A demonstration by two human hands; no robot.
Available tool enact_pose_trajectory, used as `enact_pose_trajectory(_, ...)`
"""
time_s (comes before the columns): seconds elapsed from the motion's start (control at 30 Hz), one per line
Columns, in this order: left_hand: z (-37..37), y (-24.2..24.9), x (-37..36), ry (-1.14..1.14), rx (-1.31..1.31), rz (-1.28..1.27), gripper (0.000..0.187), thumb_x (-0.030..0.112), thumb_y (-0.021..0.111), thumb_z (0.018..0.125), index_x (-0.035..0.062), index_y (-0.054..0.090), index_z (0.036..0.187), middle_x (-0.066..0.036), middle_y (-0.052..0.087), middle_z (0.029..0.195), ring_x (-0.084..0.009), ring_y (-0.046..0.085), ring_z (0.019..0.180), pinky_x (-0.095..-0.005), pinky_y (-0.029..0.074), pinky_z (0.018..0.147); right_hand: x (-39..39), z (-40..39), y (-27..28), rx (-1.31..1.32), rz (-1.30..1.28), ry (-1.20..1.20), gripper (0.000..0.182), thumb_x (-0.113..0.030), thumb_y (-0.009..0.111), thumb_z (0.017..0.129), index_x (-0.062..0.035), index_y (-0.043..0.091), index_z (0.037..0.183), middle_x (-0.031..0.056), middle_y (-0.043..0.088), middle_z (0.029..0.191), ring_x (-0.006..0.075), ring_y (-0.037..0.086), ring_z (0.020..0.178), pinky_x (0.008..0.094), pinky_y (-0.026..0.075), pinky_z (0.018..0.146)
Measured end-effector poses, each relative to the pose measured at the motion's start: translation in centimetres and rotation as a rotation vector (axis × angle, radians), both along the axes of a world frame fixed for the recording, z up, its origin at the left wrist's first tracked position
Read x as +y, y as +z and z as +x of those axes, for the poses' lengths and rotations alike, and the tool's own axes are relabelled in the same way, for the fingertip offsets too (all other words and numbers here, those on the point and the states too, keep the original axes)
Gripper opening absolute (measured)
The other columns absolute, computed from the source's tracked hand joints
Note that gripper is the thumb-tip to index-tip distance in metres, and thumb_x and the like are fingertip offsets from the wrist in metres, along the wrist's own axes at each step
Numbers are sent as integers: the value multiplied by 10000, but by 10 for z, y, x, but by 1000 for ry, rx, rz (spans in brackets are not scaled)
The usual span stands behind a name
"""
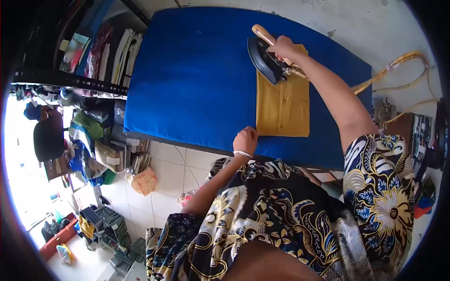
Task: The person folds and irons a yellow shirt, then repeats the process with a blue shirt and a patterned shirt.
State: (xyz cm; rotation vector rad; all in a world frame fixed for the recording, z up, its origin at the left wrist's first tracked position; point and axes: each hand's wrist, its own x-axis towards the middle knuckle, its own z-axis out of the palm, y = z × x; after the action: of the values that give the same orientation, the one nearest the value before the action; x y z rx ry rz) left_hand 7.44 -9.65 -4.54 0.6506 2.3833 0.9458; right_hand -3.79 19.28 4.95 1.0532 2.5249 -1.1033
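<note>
My right hand is wrapped round the wooden handle of a dark iron. The iron rests on the upper left part of a folded mustard-yellow shirt, whose button front faces up. My left hand is at the shirt's lower left corner, its fingers curled in at the table edge. Whether those fingers pinch the cloth is hidden from this angle. Beneath the shirt is a padded table with a blue cover.
A yellow cloth-wrapped cord loops from the iron past the table's right side. Shelves of folded fabric stand at the left. Below them are piled clothes and grey plastic crates on the tiled floor. A wall borders the table's far side.
</note>
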Motion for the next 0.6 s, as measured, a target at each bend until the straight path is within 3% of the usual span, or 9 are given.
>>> enact_pose_trajectory(0.1, -17, 4, -24, 133, 54, 153, 110, 134, 634, 717, 44, 576, 742, -114, 614, 693, -253, 610, 632, -338, 473, 557, -21, 26, 15, -78, -118, 99, 202, -130, 583, 689, 53, 518, 744, 54, 513, 531, 123, 494, 414, 267, 370, 366)
enact_pose_trajectory(0.2, -45, -15, -60, 325, 0, 294, 61, 63, 607, 736, 30, 562, 761, -64, 610, 662, -139, 598, 594, -255, 454, 524, -72, 95, 24, -53, -255, 94, 217, -129, 625, 639, 54, 549, 728, 94, 525, 532, 172, 503, 398, 305, 395, 389)
enact_pose_trajectory(0.23, -55, -7, -64, 379, -35, 321, 42, 53, 592, 751, 29, 558, 759, -57, 604, 674, -120, 590, 609, -235, 440, 515, -90, 117, 15, -132, -179, 167, 289, -172, 639, 621, 53, 575, 790, 145, 580, 623, 252, 565, 490, 353, 440, 462)
enact_pose_trajectory(0.27, -64, 4, -62, 430, -70, 351, 28, 43, 577, 766, 29, 555, 756, -49, 598, 686, -101, 582, 623, -216, 427, 505, -111, 139, 5, -193, 125, 291, 347, -229, 636, 618, 41, 588, 832, 201, 602, 725, 326, 600, 646, 387, 463, 569)
enact_pose_trajectory(0.3, -73, 10, -58, 404, -68, 364, 28, 43, 577, 766, 29, 555, 756, -49, 598, 686, -101, 582, 623, -216, 427, 505, -125, 158, 21, -149, 99, 326, 351, -262, 625, 631, 37, 592, 813, 220, 598, 764, 361, 588, 754, 397, 460, 650)
enact_pose_trajectory(0.37, -84, 19, -44, 518, -9, 633, 49, 73, 578, 782, 38, 552, 759, -44, 586, 665, -109, 579, 632, -247, 446, 546, -121, 190, -9, -59, 90, 353, 343, -243, 624, 646, -16, 580, 900, 211, 597, 777, 326, 592, 785, 416, 447, 653)
enact_pose_trajectory(0.47, -78, 72, -23, 736, -304, 791, 32, 89, 568, 797, 74, 547, 816, -34, 588, 716, -113, 582, 660, -234, 436, 531, -108, 220, 17, 77, 45, 70, 293, -186, 638, 648, 38, 572, 824, 179, 589, 635, 286, 607, 598, 369, 450, 528)
enact_pose_trajectory(0.53, -69, 67, -21, 768, -365, 810, 84, 147, 549, 823, 71, 512, 830, -43, 574, 747, -134, 573, 682, -271, 429, 543, -78, 247, 1, 130, -77, -249, 208, -144, 615, 678, 48, 566, 742, 87, 543, 523, 159, 541, 429, 292, 416, 399)
enact_pose_trajectory(0.6, -50, 37, -26, 980, -1070, 896, 101, 185, 543, 830, 87, 518, 826, -30, 548, 681, -169, 554, 629, -359, 450, 572, -37, 273, -6, 121, -191, -530, 160, -122, 607, 680, 24, 542, 671, 49, 499, 486, 120, 486, 371, 262, 384, 343)
